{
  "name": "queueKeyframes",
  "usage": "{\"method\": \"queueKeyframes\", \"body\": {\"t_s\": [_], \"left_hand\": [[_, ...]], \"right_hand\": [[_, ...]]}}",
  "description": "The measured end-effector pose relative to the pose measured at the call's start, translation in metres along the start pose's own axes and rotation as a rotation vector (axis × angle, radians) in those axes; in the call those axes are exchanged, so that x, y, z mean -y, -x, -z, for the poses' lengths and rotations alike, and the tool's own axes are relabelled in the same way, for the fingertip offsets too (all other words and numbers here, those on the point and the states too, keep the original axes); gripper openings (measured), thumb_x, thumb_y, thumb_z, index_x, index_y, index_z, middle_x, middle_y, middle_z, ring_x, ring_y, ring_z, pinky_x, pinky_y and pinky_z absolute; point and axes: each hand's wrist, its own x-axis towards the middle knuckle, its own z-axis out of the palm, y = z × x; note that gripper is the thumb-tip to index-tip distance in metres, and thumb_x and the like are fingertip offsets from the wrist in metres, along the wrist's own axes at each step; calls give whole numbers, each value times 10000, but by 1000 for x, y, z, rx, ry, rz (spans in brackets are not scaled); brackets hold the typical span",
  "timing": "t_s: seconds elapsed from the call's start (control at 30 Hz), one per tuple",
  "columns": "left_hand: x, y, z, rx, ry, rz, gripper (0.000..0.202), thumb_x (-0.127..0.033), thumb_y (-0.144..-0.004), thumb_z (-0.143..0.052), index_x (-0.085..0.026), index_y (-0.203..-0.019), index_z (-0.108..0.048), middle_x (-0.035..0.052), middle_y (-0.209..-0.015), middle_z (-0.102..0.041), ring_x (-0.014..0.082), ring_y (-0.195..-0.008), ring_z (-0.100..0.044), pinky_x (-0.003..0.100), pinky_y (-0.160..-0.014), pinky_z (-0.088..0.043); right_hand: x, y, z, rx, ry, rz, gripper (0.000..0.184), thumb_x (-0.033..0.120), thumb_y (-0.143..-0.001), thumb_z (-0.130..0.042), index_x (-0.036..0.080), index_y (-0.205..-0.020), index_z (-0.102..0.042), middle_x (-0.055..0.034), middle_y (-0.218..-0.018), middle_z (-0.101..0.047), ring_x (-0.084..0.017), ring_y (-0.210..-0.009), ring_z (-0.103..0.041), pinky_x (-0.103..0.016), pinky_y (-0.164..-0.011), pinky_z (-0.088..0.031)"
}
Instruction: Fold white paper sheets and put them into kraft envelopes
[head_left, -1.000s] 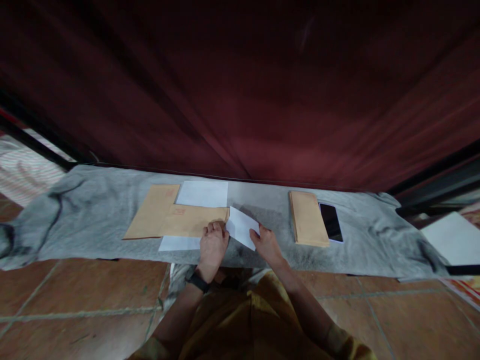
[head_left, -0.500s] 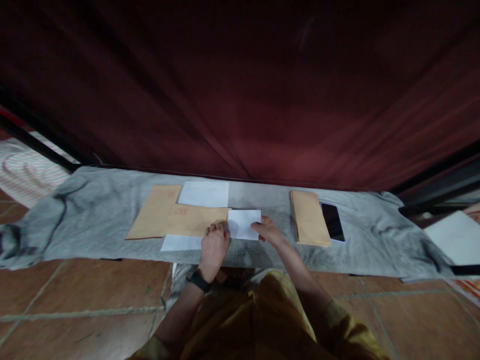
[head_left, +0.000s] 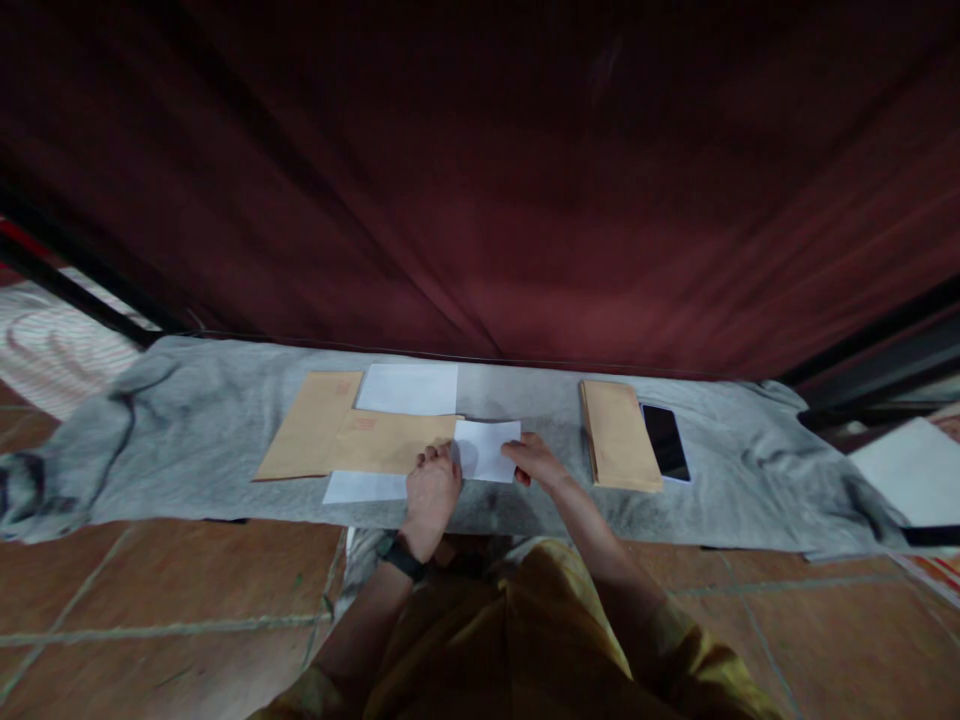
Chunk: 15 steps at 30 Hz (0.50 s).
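Note:
A brown paper envelope (head_left: 390,445) lies lengthwise in front of me, with small red print near its upper left. My left hand (head_left: 433,488), with a dark watch on the wrist, curls its fingers over the envelope's right end and grips it there. The folded white paper (head_left: 486,452) meets that end, its left edge at the envelope's mouth. My right hand (head_left: 534,460) pinches the paper's right edge between thumb and fingers. How far the paper reaches into the envelope is hard to tell.
Another brown envelope (head_left: 309,425) lies at the left, with white sheets (head_left: 409,388) behind and below the middle one. To the right are a stack of envelopes (head_left: 621,435) and a phone (head_left: 666,442). A grey cloth (head_left: 750,450) covers the narrow surface; a dark red curtain (head_left: 480,250) hangs behind.
The white paper has shifted very slightly to the left and tilted a little, with my right hand still pinching it. My left hand stays at the envelope's end.

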Motion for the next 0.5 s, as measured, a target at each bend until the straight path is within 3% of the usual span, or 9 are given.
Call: {"method": "queueKeyframes", "body": {"t_s": [0.5], "left_hand": [[-1,-2,6,31,-6,11,296,-197,-980,-444,-103,-1210,-604,170,-995,-698,278,-993,-704,351,-798,-554]], "right_hand": [[30,2,3,-8,66,-19,198,242,-859,-598,181,-670,-590,54,-323,-461,-95,-309,-440,-162,-363,-352]]}}
